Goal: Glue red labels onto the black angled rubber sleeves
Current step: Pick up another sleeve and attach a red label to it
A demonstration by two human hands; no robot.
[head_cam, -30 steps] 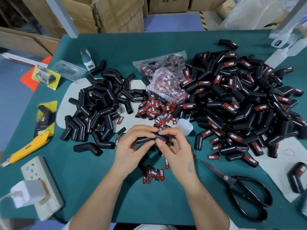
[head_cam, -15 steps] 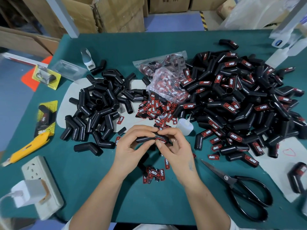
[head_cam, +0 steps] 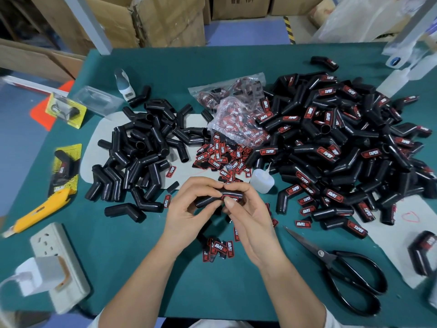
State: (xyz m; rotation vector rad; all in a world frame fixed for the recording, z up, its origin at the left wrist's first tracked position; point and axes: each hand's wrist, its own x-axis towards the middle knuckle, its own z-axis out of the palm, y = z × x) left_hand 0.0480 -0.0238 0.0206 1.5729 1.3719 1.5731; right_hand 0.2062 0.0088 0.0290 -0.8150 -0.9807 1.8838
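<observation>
Compared with a second ago almost nothing has shifted: both hands stay over the same patch of green table (head_cam: 236, 74), and only the fingers have changed slightly, the right thumb now lying flat across the label. The left hand (head_cam: 186, 209) curls its fingers and thumb round the ribbed bend of one black angled rubber sleeve (head_cam: 214, 197), a smooth, slightly glossy tube with a kinked elbow. The right hand (head_cam: 250, 216) pinches the sleeve's other end, its thumb pressing a red label (head_cam: 230, 198) against the rubber, so the sleeve spans between the two hands just above the table. The label is a small flat rounded rectangle, red and black; its lettering is hidden under the thumb. To the left lies a heap of unlabelled sleeves (head_cam: 139, 152), matte black tubes with open round mouths, resting partly on a pale grey sheet (head_cam: 99, 136). To the right spreads a far larger heap of labelled sleeves (head_cam: 343, 147), each showing a red patch with white letters. Between the heaps sit loose labels (head_cam: 220, 155) scattered flat, a crinkled clear plastic bag of labels (head_cam: 236, 119), and a small translucent glue bottle (head_cam: 261, 181) with a thin nozzle, just beyond the right hand. A few more labels (head_cam: 218, 248) lie below the wrists. Black-handled scissors (head_cam: 343, 266) rest at the right, a yellow utility knife (head_cam: 39, 210) and a white power strip (head_cam: 59, 263) at the left.
</observation>
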